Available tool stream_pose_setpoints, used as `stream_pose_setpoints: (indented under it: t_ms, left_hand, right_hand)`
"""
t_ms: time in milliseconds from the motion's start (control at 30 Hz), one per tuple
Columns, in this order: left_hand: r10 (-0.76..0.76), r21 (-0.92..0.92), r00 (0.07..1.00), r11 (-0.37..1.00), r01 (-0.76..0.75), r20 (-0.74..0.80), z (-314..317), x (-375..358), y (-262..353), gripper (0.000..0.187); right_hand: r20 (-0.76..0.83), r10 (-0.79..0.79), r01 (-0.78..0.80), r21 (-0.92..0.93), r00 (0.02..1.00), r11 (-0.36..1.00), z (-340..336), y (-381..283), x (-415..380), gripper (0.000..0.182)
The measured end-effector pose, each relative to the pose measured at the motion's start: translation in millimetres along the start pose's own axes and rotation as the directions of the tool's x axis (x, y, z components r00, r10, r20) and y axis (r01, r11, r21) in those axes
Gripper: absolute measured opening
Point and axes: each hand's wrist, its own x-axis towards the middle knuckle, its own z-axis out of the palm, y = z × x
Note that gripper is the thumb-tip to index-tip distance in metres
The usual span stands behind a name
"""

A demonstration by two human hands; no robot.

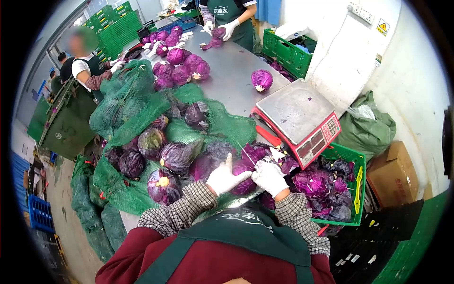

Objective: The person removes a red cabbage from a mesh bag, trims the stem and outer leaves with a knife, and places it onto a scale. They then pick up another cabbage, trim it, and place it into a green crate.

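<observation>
A red cabbage (242,185) sits in front of my body, between my two gloved hands. My left hand (227,177) grips its left side, thumb pointing up and fingers across it. Closed at its right side is my right hand (270,178), from which a thin pale strip, seemingly a knife blade (247,155) seen edge-on, sticks out forward; its handle is hidden. Loose purple leaves (257,151) lie just beyond. To the left, several darker cabbages (177,157) rest on green netting (227,124), one with its cut stem (163,181) facing up.
A red scale (298,111) stands right of my hands, an orange-red handle (268,136) beside it. Below is a green crate (360,189) of leaves. Trimmed cabbages (182,71) cover the far metal table (227,90). Two co-workers (229,21) (90,68) stand across and left.
</observation>
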Motion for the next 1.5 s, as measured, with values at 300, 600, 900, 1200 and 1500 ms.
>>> stream_pose_setpoints:
  t_ms: [300,600,900,1200,1500]
  left_hand:
    - [-0.132,-0.681,0.989,0.719,0.138,0.062,13.7,15.5,-73.0,0.062]
    - [-0.122,-0.398,0.992,0.909,0.128,0.041,2.1,9.9,-29.8,0.113]
    - [-0.178,-0.427,0.982,0.884,0.189,0.066,-12.8,3.2,-10.8,0.103]
    - [-0.204,-0.561,0.965,0.785,0.263,0.166,-12.6,22.9,-34.1,0.077]
    - [0.085,-0.616,0.985,0.788,0.025,0.148,6.6,31.0,-83.0,0.091]
  right_hand:
    - [-0.022,0.315,-0.264,0.491,0.949,0.83,-34.8,45.0,-73.5,0.018]
    - [-0.122,0.165,-0.062,0.593,0.979,0.803,-43.2,3.5,-53.3,0.035]
    - [-0.009,0.167,-0.146,0.439,0.986,0.887,8.1,-30.0,-32.0,0.038]
    - [-0.139,0.4,-0.343,0.313,0.906,0.886,-49.9,49.7,-89.0,0.019]
    - [-0.056,0.189,-0.144,0.453,0.98,0.88,-2.3,-5.7,-29.0,0.046]
